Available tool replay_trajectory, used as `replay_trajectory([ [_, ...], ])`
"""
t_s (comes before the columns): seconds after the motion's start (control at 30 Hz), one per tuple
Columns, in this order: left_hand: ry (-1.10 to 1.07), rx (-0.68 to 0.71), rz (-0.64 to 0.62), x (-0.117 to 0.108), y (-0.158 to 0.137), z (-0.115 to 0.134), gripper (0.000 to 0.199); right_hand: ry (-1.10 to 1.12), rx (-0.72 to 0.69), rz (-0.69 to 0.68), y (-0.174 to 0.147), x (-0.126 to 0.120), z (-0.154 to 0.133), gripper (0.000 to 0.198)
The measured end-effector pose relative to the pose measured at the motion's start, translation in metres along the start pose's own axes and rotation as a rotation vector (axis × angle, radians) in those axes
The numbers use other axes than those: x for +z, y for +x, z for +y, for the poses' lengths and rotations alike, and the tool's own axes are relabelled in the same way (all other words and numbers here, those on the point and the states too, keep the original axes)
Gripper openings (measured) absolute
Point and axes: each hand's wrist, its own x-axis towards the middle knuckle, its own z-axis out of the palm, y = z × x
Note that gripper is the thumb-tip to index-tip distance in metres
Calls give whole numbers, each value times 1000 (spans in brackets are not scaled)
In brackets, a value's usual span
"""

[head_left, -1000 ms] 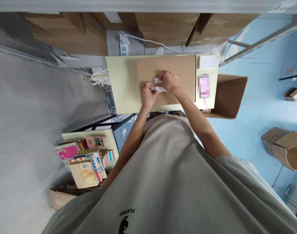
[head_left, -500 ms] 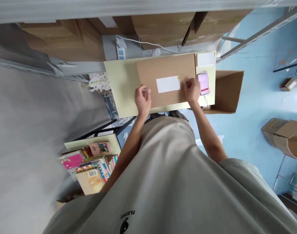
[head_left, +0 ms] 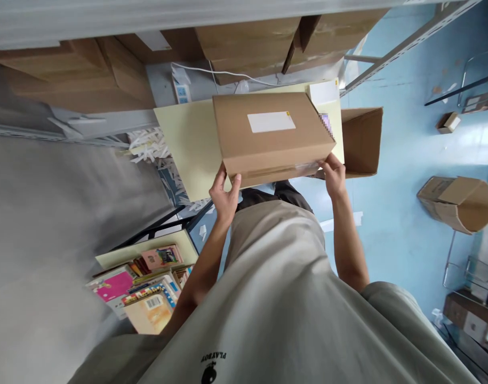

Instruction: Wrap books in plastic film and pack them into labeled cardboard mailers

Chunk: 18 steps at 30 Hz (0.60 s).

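Observation:
A closed brown cardboard box (head_left: 268,141) is tilted over the pale yellow table (head_left: 183,144), its taped front side turned towards me. On its top face is a white label (head_left: 271,121) with a small yellow mark. My left hand (head_left: 224,194) grips the box's lower left corner, thumb on the front side and fingers partly hidden behind. At the lower right corner, my right hand (head_left: 334,173) pinches the edge. The phone (head_left: 326,124) lies on the table's right part, mostly covered by the box. Behind it is a stack of white labels (head_left: 324,92).
An open carton (head_left: 362,141) stands right of the table. Large cartons (head_left: 247,45) sit on the shelf behind, with a white cable and power strip (head_left: 182,92). Books (head_left: 151,288) fill a lower stand at left. Another open carton (head_left: 457,204) is farther right.
Both hands have moved from the box's top to its lower corners and taken hold. The box has been lifted and tilted, showing its taped side and covering most of the phone.

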Motion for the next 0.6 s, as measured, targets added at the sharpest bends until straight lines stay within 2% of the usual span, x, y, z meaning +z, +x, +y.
replay_trajectory([
  [0.1, -37, -8, 98, -9, -2, 30, 41, -1, 26, 18, 0, -19, -32, 56],
  [0.2, 34, -71, 150, -4, 7, 41, 44, -71, 40, -51, 9, -22, -44, 64],
  [0.33, 120, -77, 266, 6, 13, 39, 52, -92, 24, -164, 27, -14, -26, 75],
  [0.43, 220, -73, 317, 13, -6, 46, 62, -16, -3, -258, 36, -16, -1, 87],
  [0.5, 236, -45, 440, 21, -28, 66, 63, 91, -36, -319, 38, -28, 12, 93],
  [0.57, 280, 28, 596, 33, -54, 103, 60, 194, -59, -369, 38, -50, 17, 94],
  [0.6, 325, 54, 626, 41, -66, 126, 61, 237, -68, -386, 38, -65, 17, 93],
])
